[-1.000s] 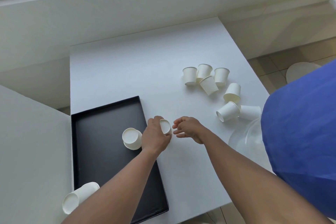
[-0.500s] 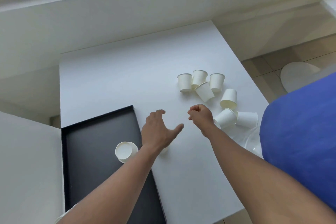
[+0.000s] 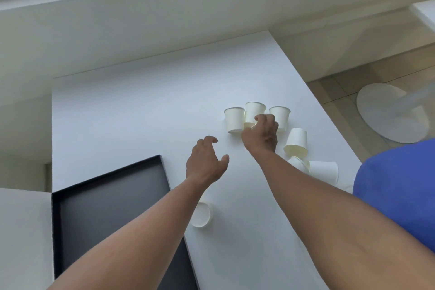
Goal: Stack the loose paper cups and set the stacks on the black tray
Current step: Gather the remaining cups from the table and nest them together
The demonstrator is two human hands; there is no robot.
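Several white paper cups lie loose on the white table point(image 3: 131, 110): three stand upside down in a row point(image 3: 234, 120) point(image 3: 255, 109) point(image 3: 281, 115), others sit behind my right arm point(image 3: 296, 142) point(image 3: 323, 169). My right hand point(image 3: 261, 135) is over that row, its fingertips pinched on the rim of a tilted paper cup point(image 3: 247, 125) that it mostly hides. Left of it, my left hand point(image 3: 207, 163) hovers open with nothing in it. One cup point(image 3: 202, 215) lies on the table beside the black tray point(image 3: 106, 207), half under my left forearm.
A white wall ledge runs along the far side of the table. The table's right edge drops to a tiled floor with a round white base point(image 3: 390, 113). Blue cloth point(image 3: 397, 195) fills the lower right. A white surface point(image 3: 23, 238) adjoins the tray on the left.
My left hand let go of its cup beside the tray and moved forward, open. My right hand reached out from beside it to the cluster of cups and closed on one.
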